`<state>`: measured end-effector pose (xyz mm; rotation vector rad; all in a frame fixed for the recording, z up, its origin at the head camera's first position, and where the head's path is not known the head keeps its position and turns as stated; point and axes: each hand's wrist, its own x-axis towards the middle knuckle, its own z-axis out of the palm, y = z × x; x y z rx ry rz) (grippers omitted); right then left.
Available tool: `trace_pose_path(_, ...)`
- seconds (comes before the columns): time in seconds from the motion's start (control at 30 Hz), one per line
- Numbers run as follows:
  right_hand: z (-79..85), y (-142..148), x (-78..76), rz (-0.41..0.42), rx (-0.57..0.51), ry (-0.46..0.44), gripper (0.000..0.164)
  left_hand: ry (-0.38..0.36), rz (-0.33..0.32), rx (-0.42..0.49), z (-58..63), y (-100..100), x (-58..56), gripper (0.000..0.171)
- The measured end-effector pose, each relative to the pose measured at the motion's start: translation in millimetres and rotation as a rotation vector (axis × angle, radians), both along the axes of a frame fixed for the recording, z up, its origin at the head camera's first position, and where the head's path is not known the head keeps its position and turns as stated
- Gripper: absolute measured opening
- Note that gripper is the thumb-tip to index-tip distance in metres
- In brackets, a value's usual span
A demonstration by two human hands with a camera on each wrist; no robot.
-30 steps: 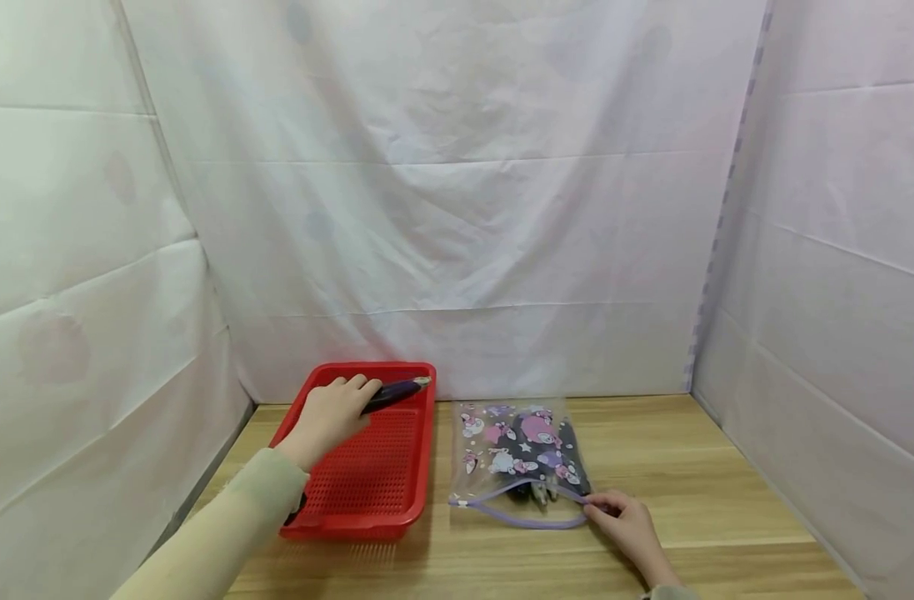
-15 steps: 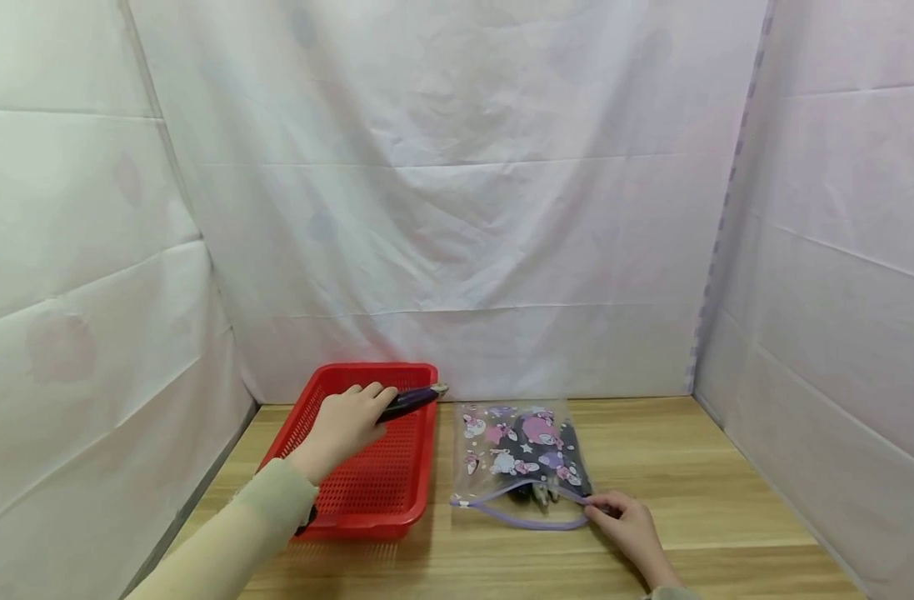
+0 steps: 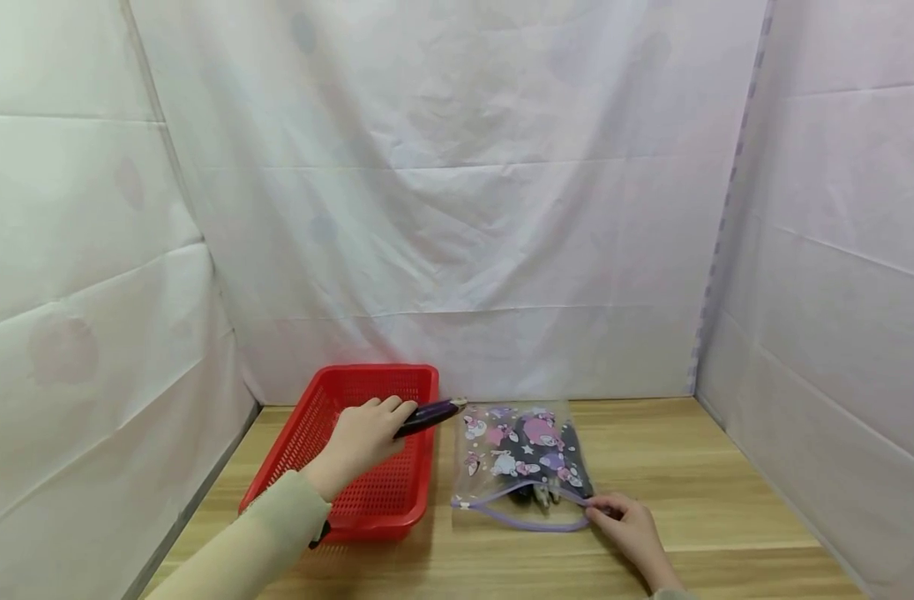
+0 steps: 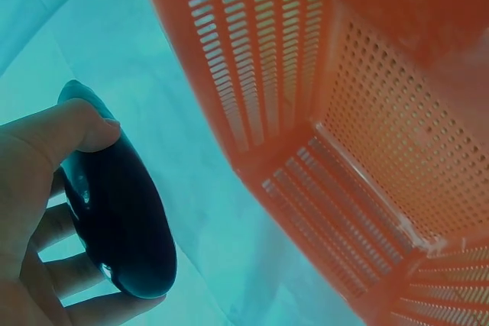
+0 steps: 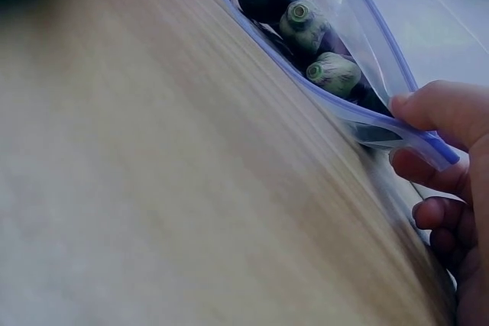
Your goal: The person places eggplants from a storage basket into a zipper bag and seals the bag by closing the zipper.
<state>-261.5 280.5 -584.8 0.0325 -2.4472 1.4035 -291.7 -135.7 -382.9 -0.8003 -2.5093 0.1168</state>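
Observation:
My left hand grips a dark purple eggplant above the basket's right rim, the stem end pointing right toward the bag. In the left wrist view, thumb and fingers wrap the eggplant, whose rounded end faces the camera. With thumb and fingertip, my right hand pinches the right corner of a clear zip bag printed with pink and purple cartoon figures. The bag lies flat, its purple-edged mouth parted toward me. Inside, the right wrist view shows several eggplants, some with their stem ends at the opening.
A red slotted plastic basket stands to the left of the bag, with no eggplants visible in the part that shows. Both rest on a wood-grain table. White cloth hangs at the back and along both sides.
My left hand has carried the eggplant rightward and slightly down, from over the basket's interior to past its right rim. The right hand and the bag have stayed in place.

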Motion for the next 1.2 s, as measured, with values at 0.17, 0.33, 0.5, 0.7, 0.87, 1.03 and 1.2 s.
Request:
trace_pose_path(0.17,-1.5,1,-0.6,-0.005,-0.009,-0.004,0.009,-0.054,0.005,0.000,-1.3,9,3.3,0.036)
trace_pose_path(0.33,-2.4,1,1.3,-0.004,-0.014,0.006,0.009,-0.067,-0.013,0.001,-2.3,14,8.1,0.035)
trace_pose_path(0.5,-5.9,1,2.9,-0.014,-0.017,0.034,0.010,-0.079,-0.038,-0.011,-2.1,19,14.9,0.036)
trace_pose_path(0.7,-9.0,1,3.4,-0.028,-0.029,0.062,0.012,-0.102,-0.062,-0.031,-2.6,26,22.4,0.037)
trace_pose_path(0.87,-6.4,1,2.5,-0.025,-0.021,0.048,0.011,-0.101,-0.091,-0.041,-1.6,34,30.6,0.036)
trace_pose_path(1.03,-4.0,1,1.1,-0.015,-0.022,0.038,0.010,-0.102,-0.116,-0.039,-2.1,41,40.2,0.036)
trace_pose_path(1.2,-2.5,0,-0.5,-0.015,-0.017,0.026,0.011,-0.110,-0.161,-0.030,-5.8,46,51.6,0.035)
